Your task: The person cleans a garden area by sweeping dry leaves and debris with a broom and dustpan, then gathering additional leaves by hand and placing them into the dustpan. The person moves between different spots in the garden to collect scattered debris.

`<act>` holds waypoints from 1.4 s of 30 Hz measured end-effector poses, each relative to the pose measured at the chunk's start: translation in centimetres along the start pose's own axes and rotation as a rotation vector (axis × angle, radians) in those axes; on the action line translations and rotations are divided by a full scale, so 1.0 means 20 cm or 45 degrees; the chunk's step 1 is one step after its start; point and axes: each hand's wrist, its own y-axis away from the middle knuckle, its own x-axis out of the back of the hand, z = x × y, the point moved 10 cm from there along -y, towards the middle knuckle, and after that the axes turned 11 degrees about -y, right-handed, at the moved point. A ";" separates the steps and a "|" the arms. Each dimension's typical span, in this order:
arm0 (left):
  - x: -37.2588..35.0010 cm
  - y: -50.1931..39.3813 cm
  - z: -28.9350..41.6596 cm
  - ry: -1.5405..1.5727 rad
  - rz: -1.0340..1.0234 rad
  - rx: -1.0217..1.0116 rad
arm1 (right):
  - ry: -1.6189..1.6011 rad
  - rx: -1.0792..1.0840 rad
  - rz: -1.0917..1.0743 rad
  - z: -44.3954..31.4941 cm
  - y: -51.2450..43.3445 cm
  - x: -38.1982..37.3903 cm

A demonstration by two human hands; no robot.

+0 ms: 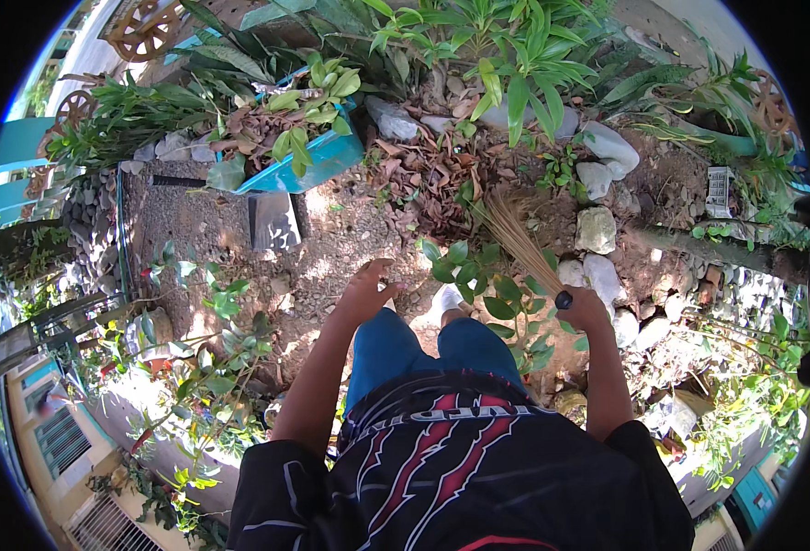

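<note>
My right hand (pixel 584 308) grips the dark-capped handle end of a stick broom (pixel 520 237). Its thin bristles fan out toward a heap of dry brown leaves (pixel 439 182) on the dirt. Over the bare ground, my left hand (pixel 369 289) hangs with fingers apart and nothing in it. Beyond that hand lies a dustpan-like flat piece (pixel 274 220), dark with pale patches. A turquoise plastic container (pixel 312 162) sits behind it, tilted and filled with dry leaves and green cuttings.
Pale stones (pixel 595 231) line the soil at the right, near a tree trunk (pixel 714 248) lying across. Broad-leaved stems (pixel 504 303) rise between my legs and the broom. Leafy shrubs (pixel 219 365) stand at the left. Tall green plants (pixel 515 62) border the far side.
</note>
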 end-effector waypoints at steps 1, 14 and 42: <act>0.01 0.02 -0.05 -0.003 0.008 0.035 | -0.081 0.052 -0.033 -0.13 0.04 -0.01; 0.08 0.20 -0.67 0.118 -0.053 0.199 | -0.275 -0.483 0.190 0.37 0.63 0.46; 0.13 1.32 -1.75 0.183 -0.595 0.188 | -0.946 -0.563 0.240 -0.57 1.21 -1.61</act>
